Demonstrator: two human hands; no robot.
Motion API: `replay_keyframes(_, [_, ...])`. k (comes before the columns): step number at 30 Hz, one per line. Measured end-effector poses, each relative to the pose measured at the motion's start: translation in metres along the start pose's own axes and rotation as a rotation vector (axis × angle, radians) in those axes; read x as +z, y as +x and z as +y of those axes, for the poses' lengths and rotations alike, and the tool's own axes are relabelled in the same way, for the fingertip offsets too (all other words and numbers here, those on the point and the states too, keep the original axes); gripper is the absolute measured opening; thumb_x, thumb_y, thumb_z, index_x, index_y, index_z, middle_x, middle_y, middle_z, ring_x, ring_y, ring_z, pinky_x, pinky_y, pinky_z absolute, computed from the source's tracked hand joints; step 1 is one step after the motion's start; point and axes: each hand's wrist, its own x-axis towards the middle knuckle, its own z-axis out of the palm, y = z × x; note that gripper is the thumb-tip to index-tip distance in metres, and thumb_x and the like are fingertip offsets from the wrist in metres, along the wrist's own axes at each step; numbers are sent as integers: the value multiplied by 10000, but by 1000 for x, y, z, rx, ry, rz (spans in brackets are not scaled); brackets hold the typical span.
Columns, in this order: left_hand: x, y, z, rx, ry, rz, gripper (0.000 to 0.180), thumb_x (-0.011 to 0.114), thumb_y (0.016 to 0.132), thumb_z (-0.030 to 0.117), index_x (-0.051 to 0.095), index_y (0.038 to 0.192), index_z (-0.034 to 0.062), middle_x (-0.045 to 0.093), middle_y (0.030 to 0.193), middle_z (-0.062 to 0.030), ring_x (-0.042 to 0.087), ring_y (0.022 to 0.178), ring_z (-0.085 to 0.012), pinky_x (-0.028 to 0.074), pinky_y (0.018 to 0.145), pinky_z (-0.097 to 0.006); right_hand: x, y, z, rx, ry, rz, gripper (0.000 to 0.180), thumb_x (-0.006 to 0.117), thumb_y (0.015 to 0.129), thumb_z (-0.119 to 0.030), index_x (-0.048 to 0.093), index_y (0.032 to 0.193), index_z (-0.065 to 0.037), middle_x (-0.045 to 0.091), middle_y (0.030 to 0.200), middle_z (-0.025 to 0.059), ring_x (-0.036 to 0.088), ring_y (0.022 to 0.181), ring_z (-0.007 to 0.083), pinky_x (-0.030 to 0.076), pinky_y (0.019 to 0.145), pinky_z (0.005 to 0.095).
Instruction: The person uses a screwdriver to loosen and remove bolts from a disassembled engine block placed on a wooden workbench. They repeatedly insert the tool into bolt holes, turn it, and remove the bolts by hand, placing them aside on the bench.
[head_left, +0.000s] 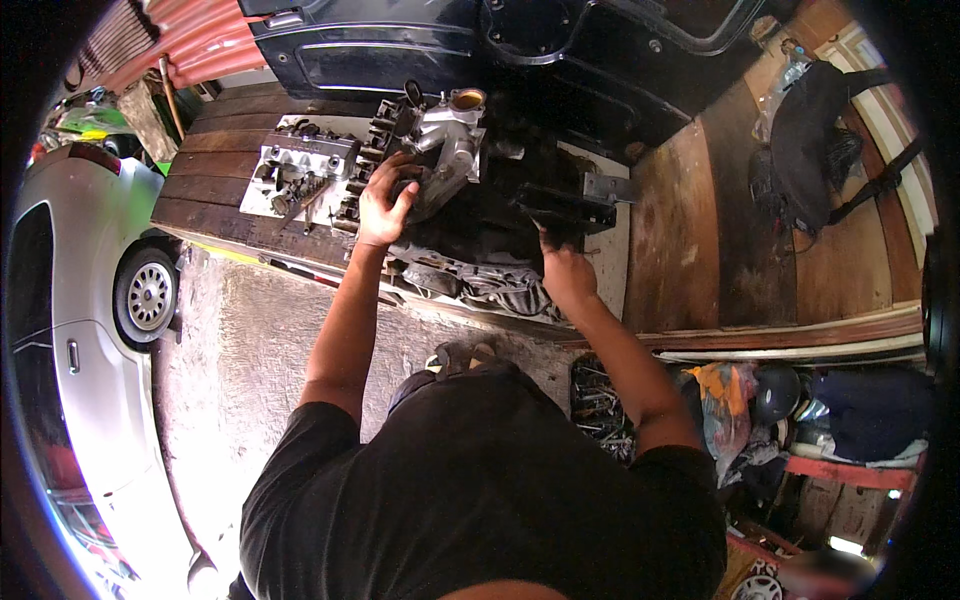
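My left hand (387, 200) rests against the near left side of a silver cast-metal manifold (458, 140), its fingers and thumb apart. The manifold has curved pipes and a round opening on top, and sits on a dark, greasy engine (490, 205). Low at the engine's right part is my right hand (568, 275), its fingers mostly curled and the index finger reaching forward. Something thin and pale shows at that fingertip, too small to name. Just beyond it lies a black box-shaped part (565, 207) with a grey metal bracket (606, 187).
A silver engine cover (312, 155) and small metal parts lie on a white board at the left of the wooden bench (205, 150). Dark vehicle panels (390, 50) stand behind. A black bag (808, 145) is at right, a silver car (85, 270) at left, a tool tray (597, 405) below.
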Motion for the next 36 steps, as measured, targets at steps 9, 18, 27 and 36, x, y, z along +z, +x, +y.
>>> replay_keyframes(9, [-1, -2, 4, 24, -27, -2, 262, 669, 865, 258, 713, 1043, 71, 654, 1230, -149, 545, 1266, -359, 420, 1063, -417, -24, -14, -11, 32, 183, -108, 504, 536, 880, -62, 529, 1384, -35, 685, 968, 281, 680, 875, 426, 556, 770, 493])
replay_keyframes(18, [-1, -3, 3, 11, -50, -16, 278, 665, 857, 265, 706, 1060, 80, 640, 1251, -147, 532, 1278, -363, 424, 1060, -430, -26, -1, -17, -4, 23, 56, 460, 531, 940, -110, 552, 1400, -128, 677, 894, 250, 676, 800, 401, 561, 719, 482])
replay_keyframes(27, [-6, -3, 3, 51, 9, -53, 293, 678, 842, 259, 703, 1078, 86, 633, 1253, -148, 525, 1285, -361, 421, 1065, -429, -31, -7, -17, 135, 165, -28, 384, 484, 980, -144, 591, 1343, -78, 690, 911, 256, 685, 861, 409, 560, 726, 500])
replay_keyframes(36, [-3, 0, 8, 48, -31, -72, 306, 659, 841, 263, 704, 1070, 65, 634, 1254, -163, 522, 1288, -378, 411, 1076, -440, 0, -3, -15, 97, 75, 113, 434, 466, 968, -149, 531, 1391, -80, 689, 891, 271, 691, 821, 415, 563, 716, 497])
